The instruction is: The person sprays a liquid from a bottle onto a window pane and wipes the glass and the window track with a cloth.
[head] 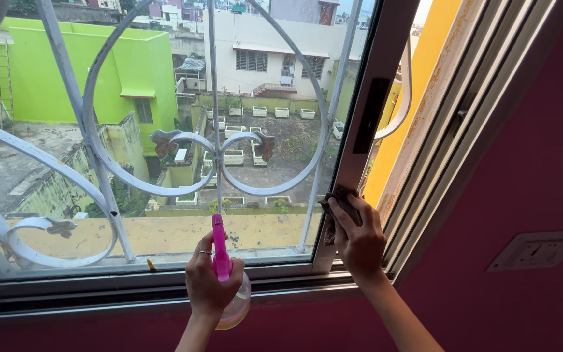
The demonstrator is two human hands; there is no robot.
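My left hand [208, 281] grips a spray bottle [221, 255] with a pink nozzle and a clear rounded body, held upright in front of the window pane [164, 130]. My right hand [358, 236] presses a dark brown cloth [337, 197] against the lower part of the sliding window's metal frame [374, 111]. Both hands sit close together near the bottom of the window.
A white curled metal grille [99, 156] stands outside the glass. The window sill track [131, 287] runs along the bottom. A dark pink wall [529, 163] with a switch plate [537, 249] lies to the right. Buildings and a rooftop garden show outside.
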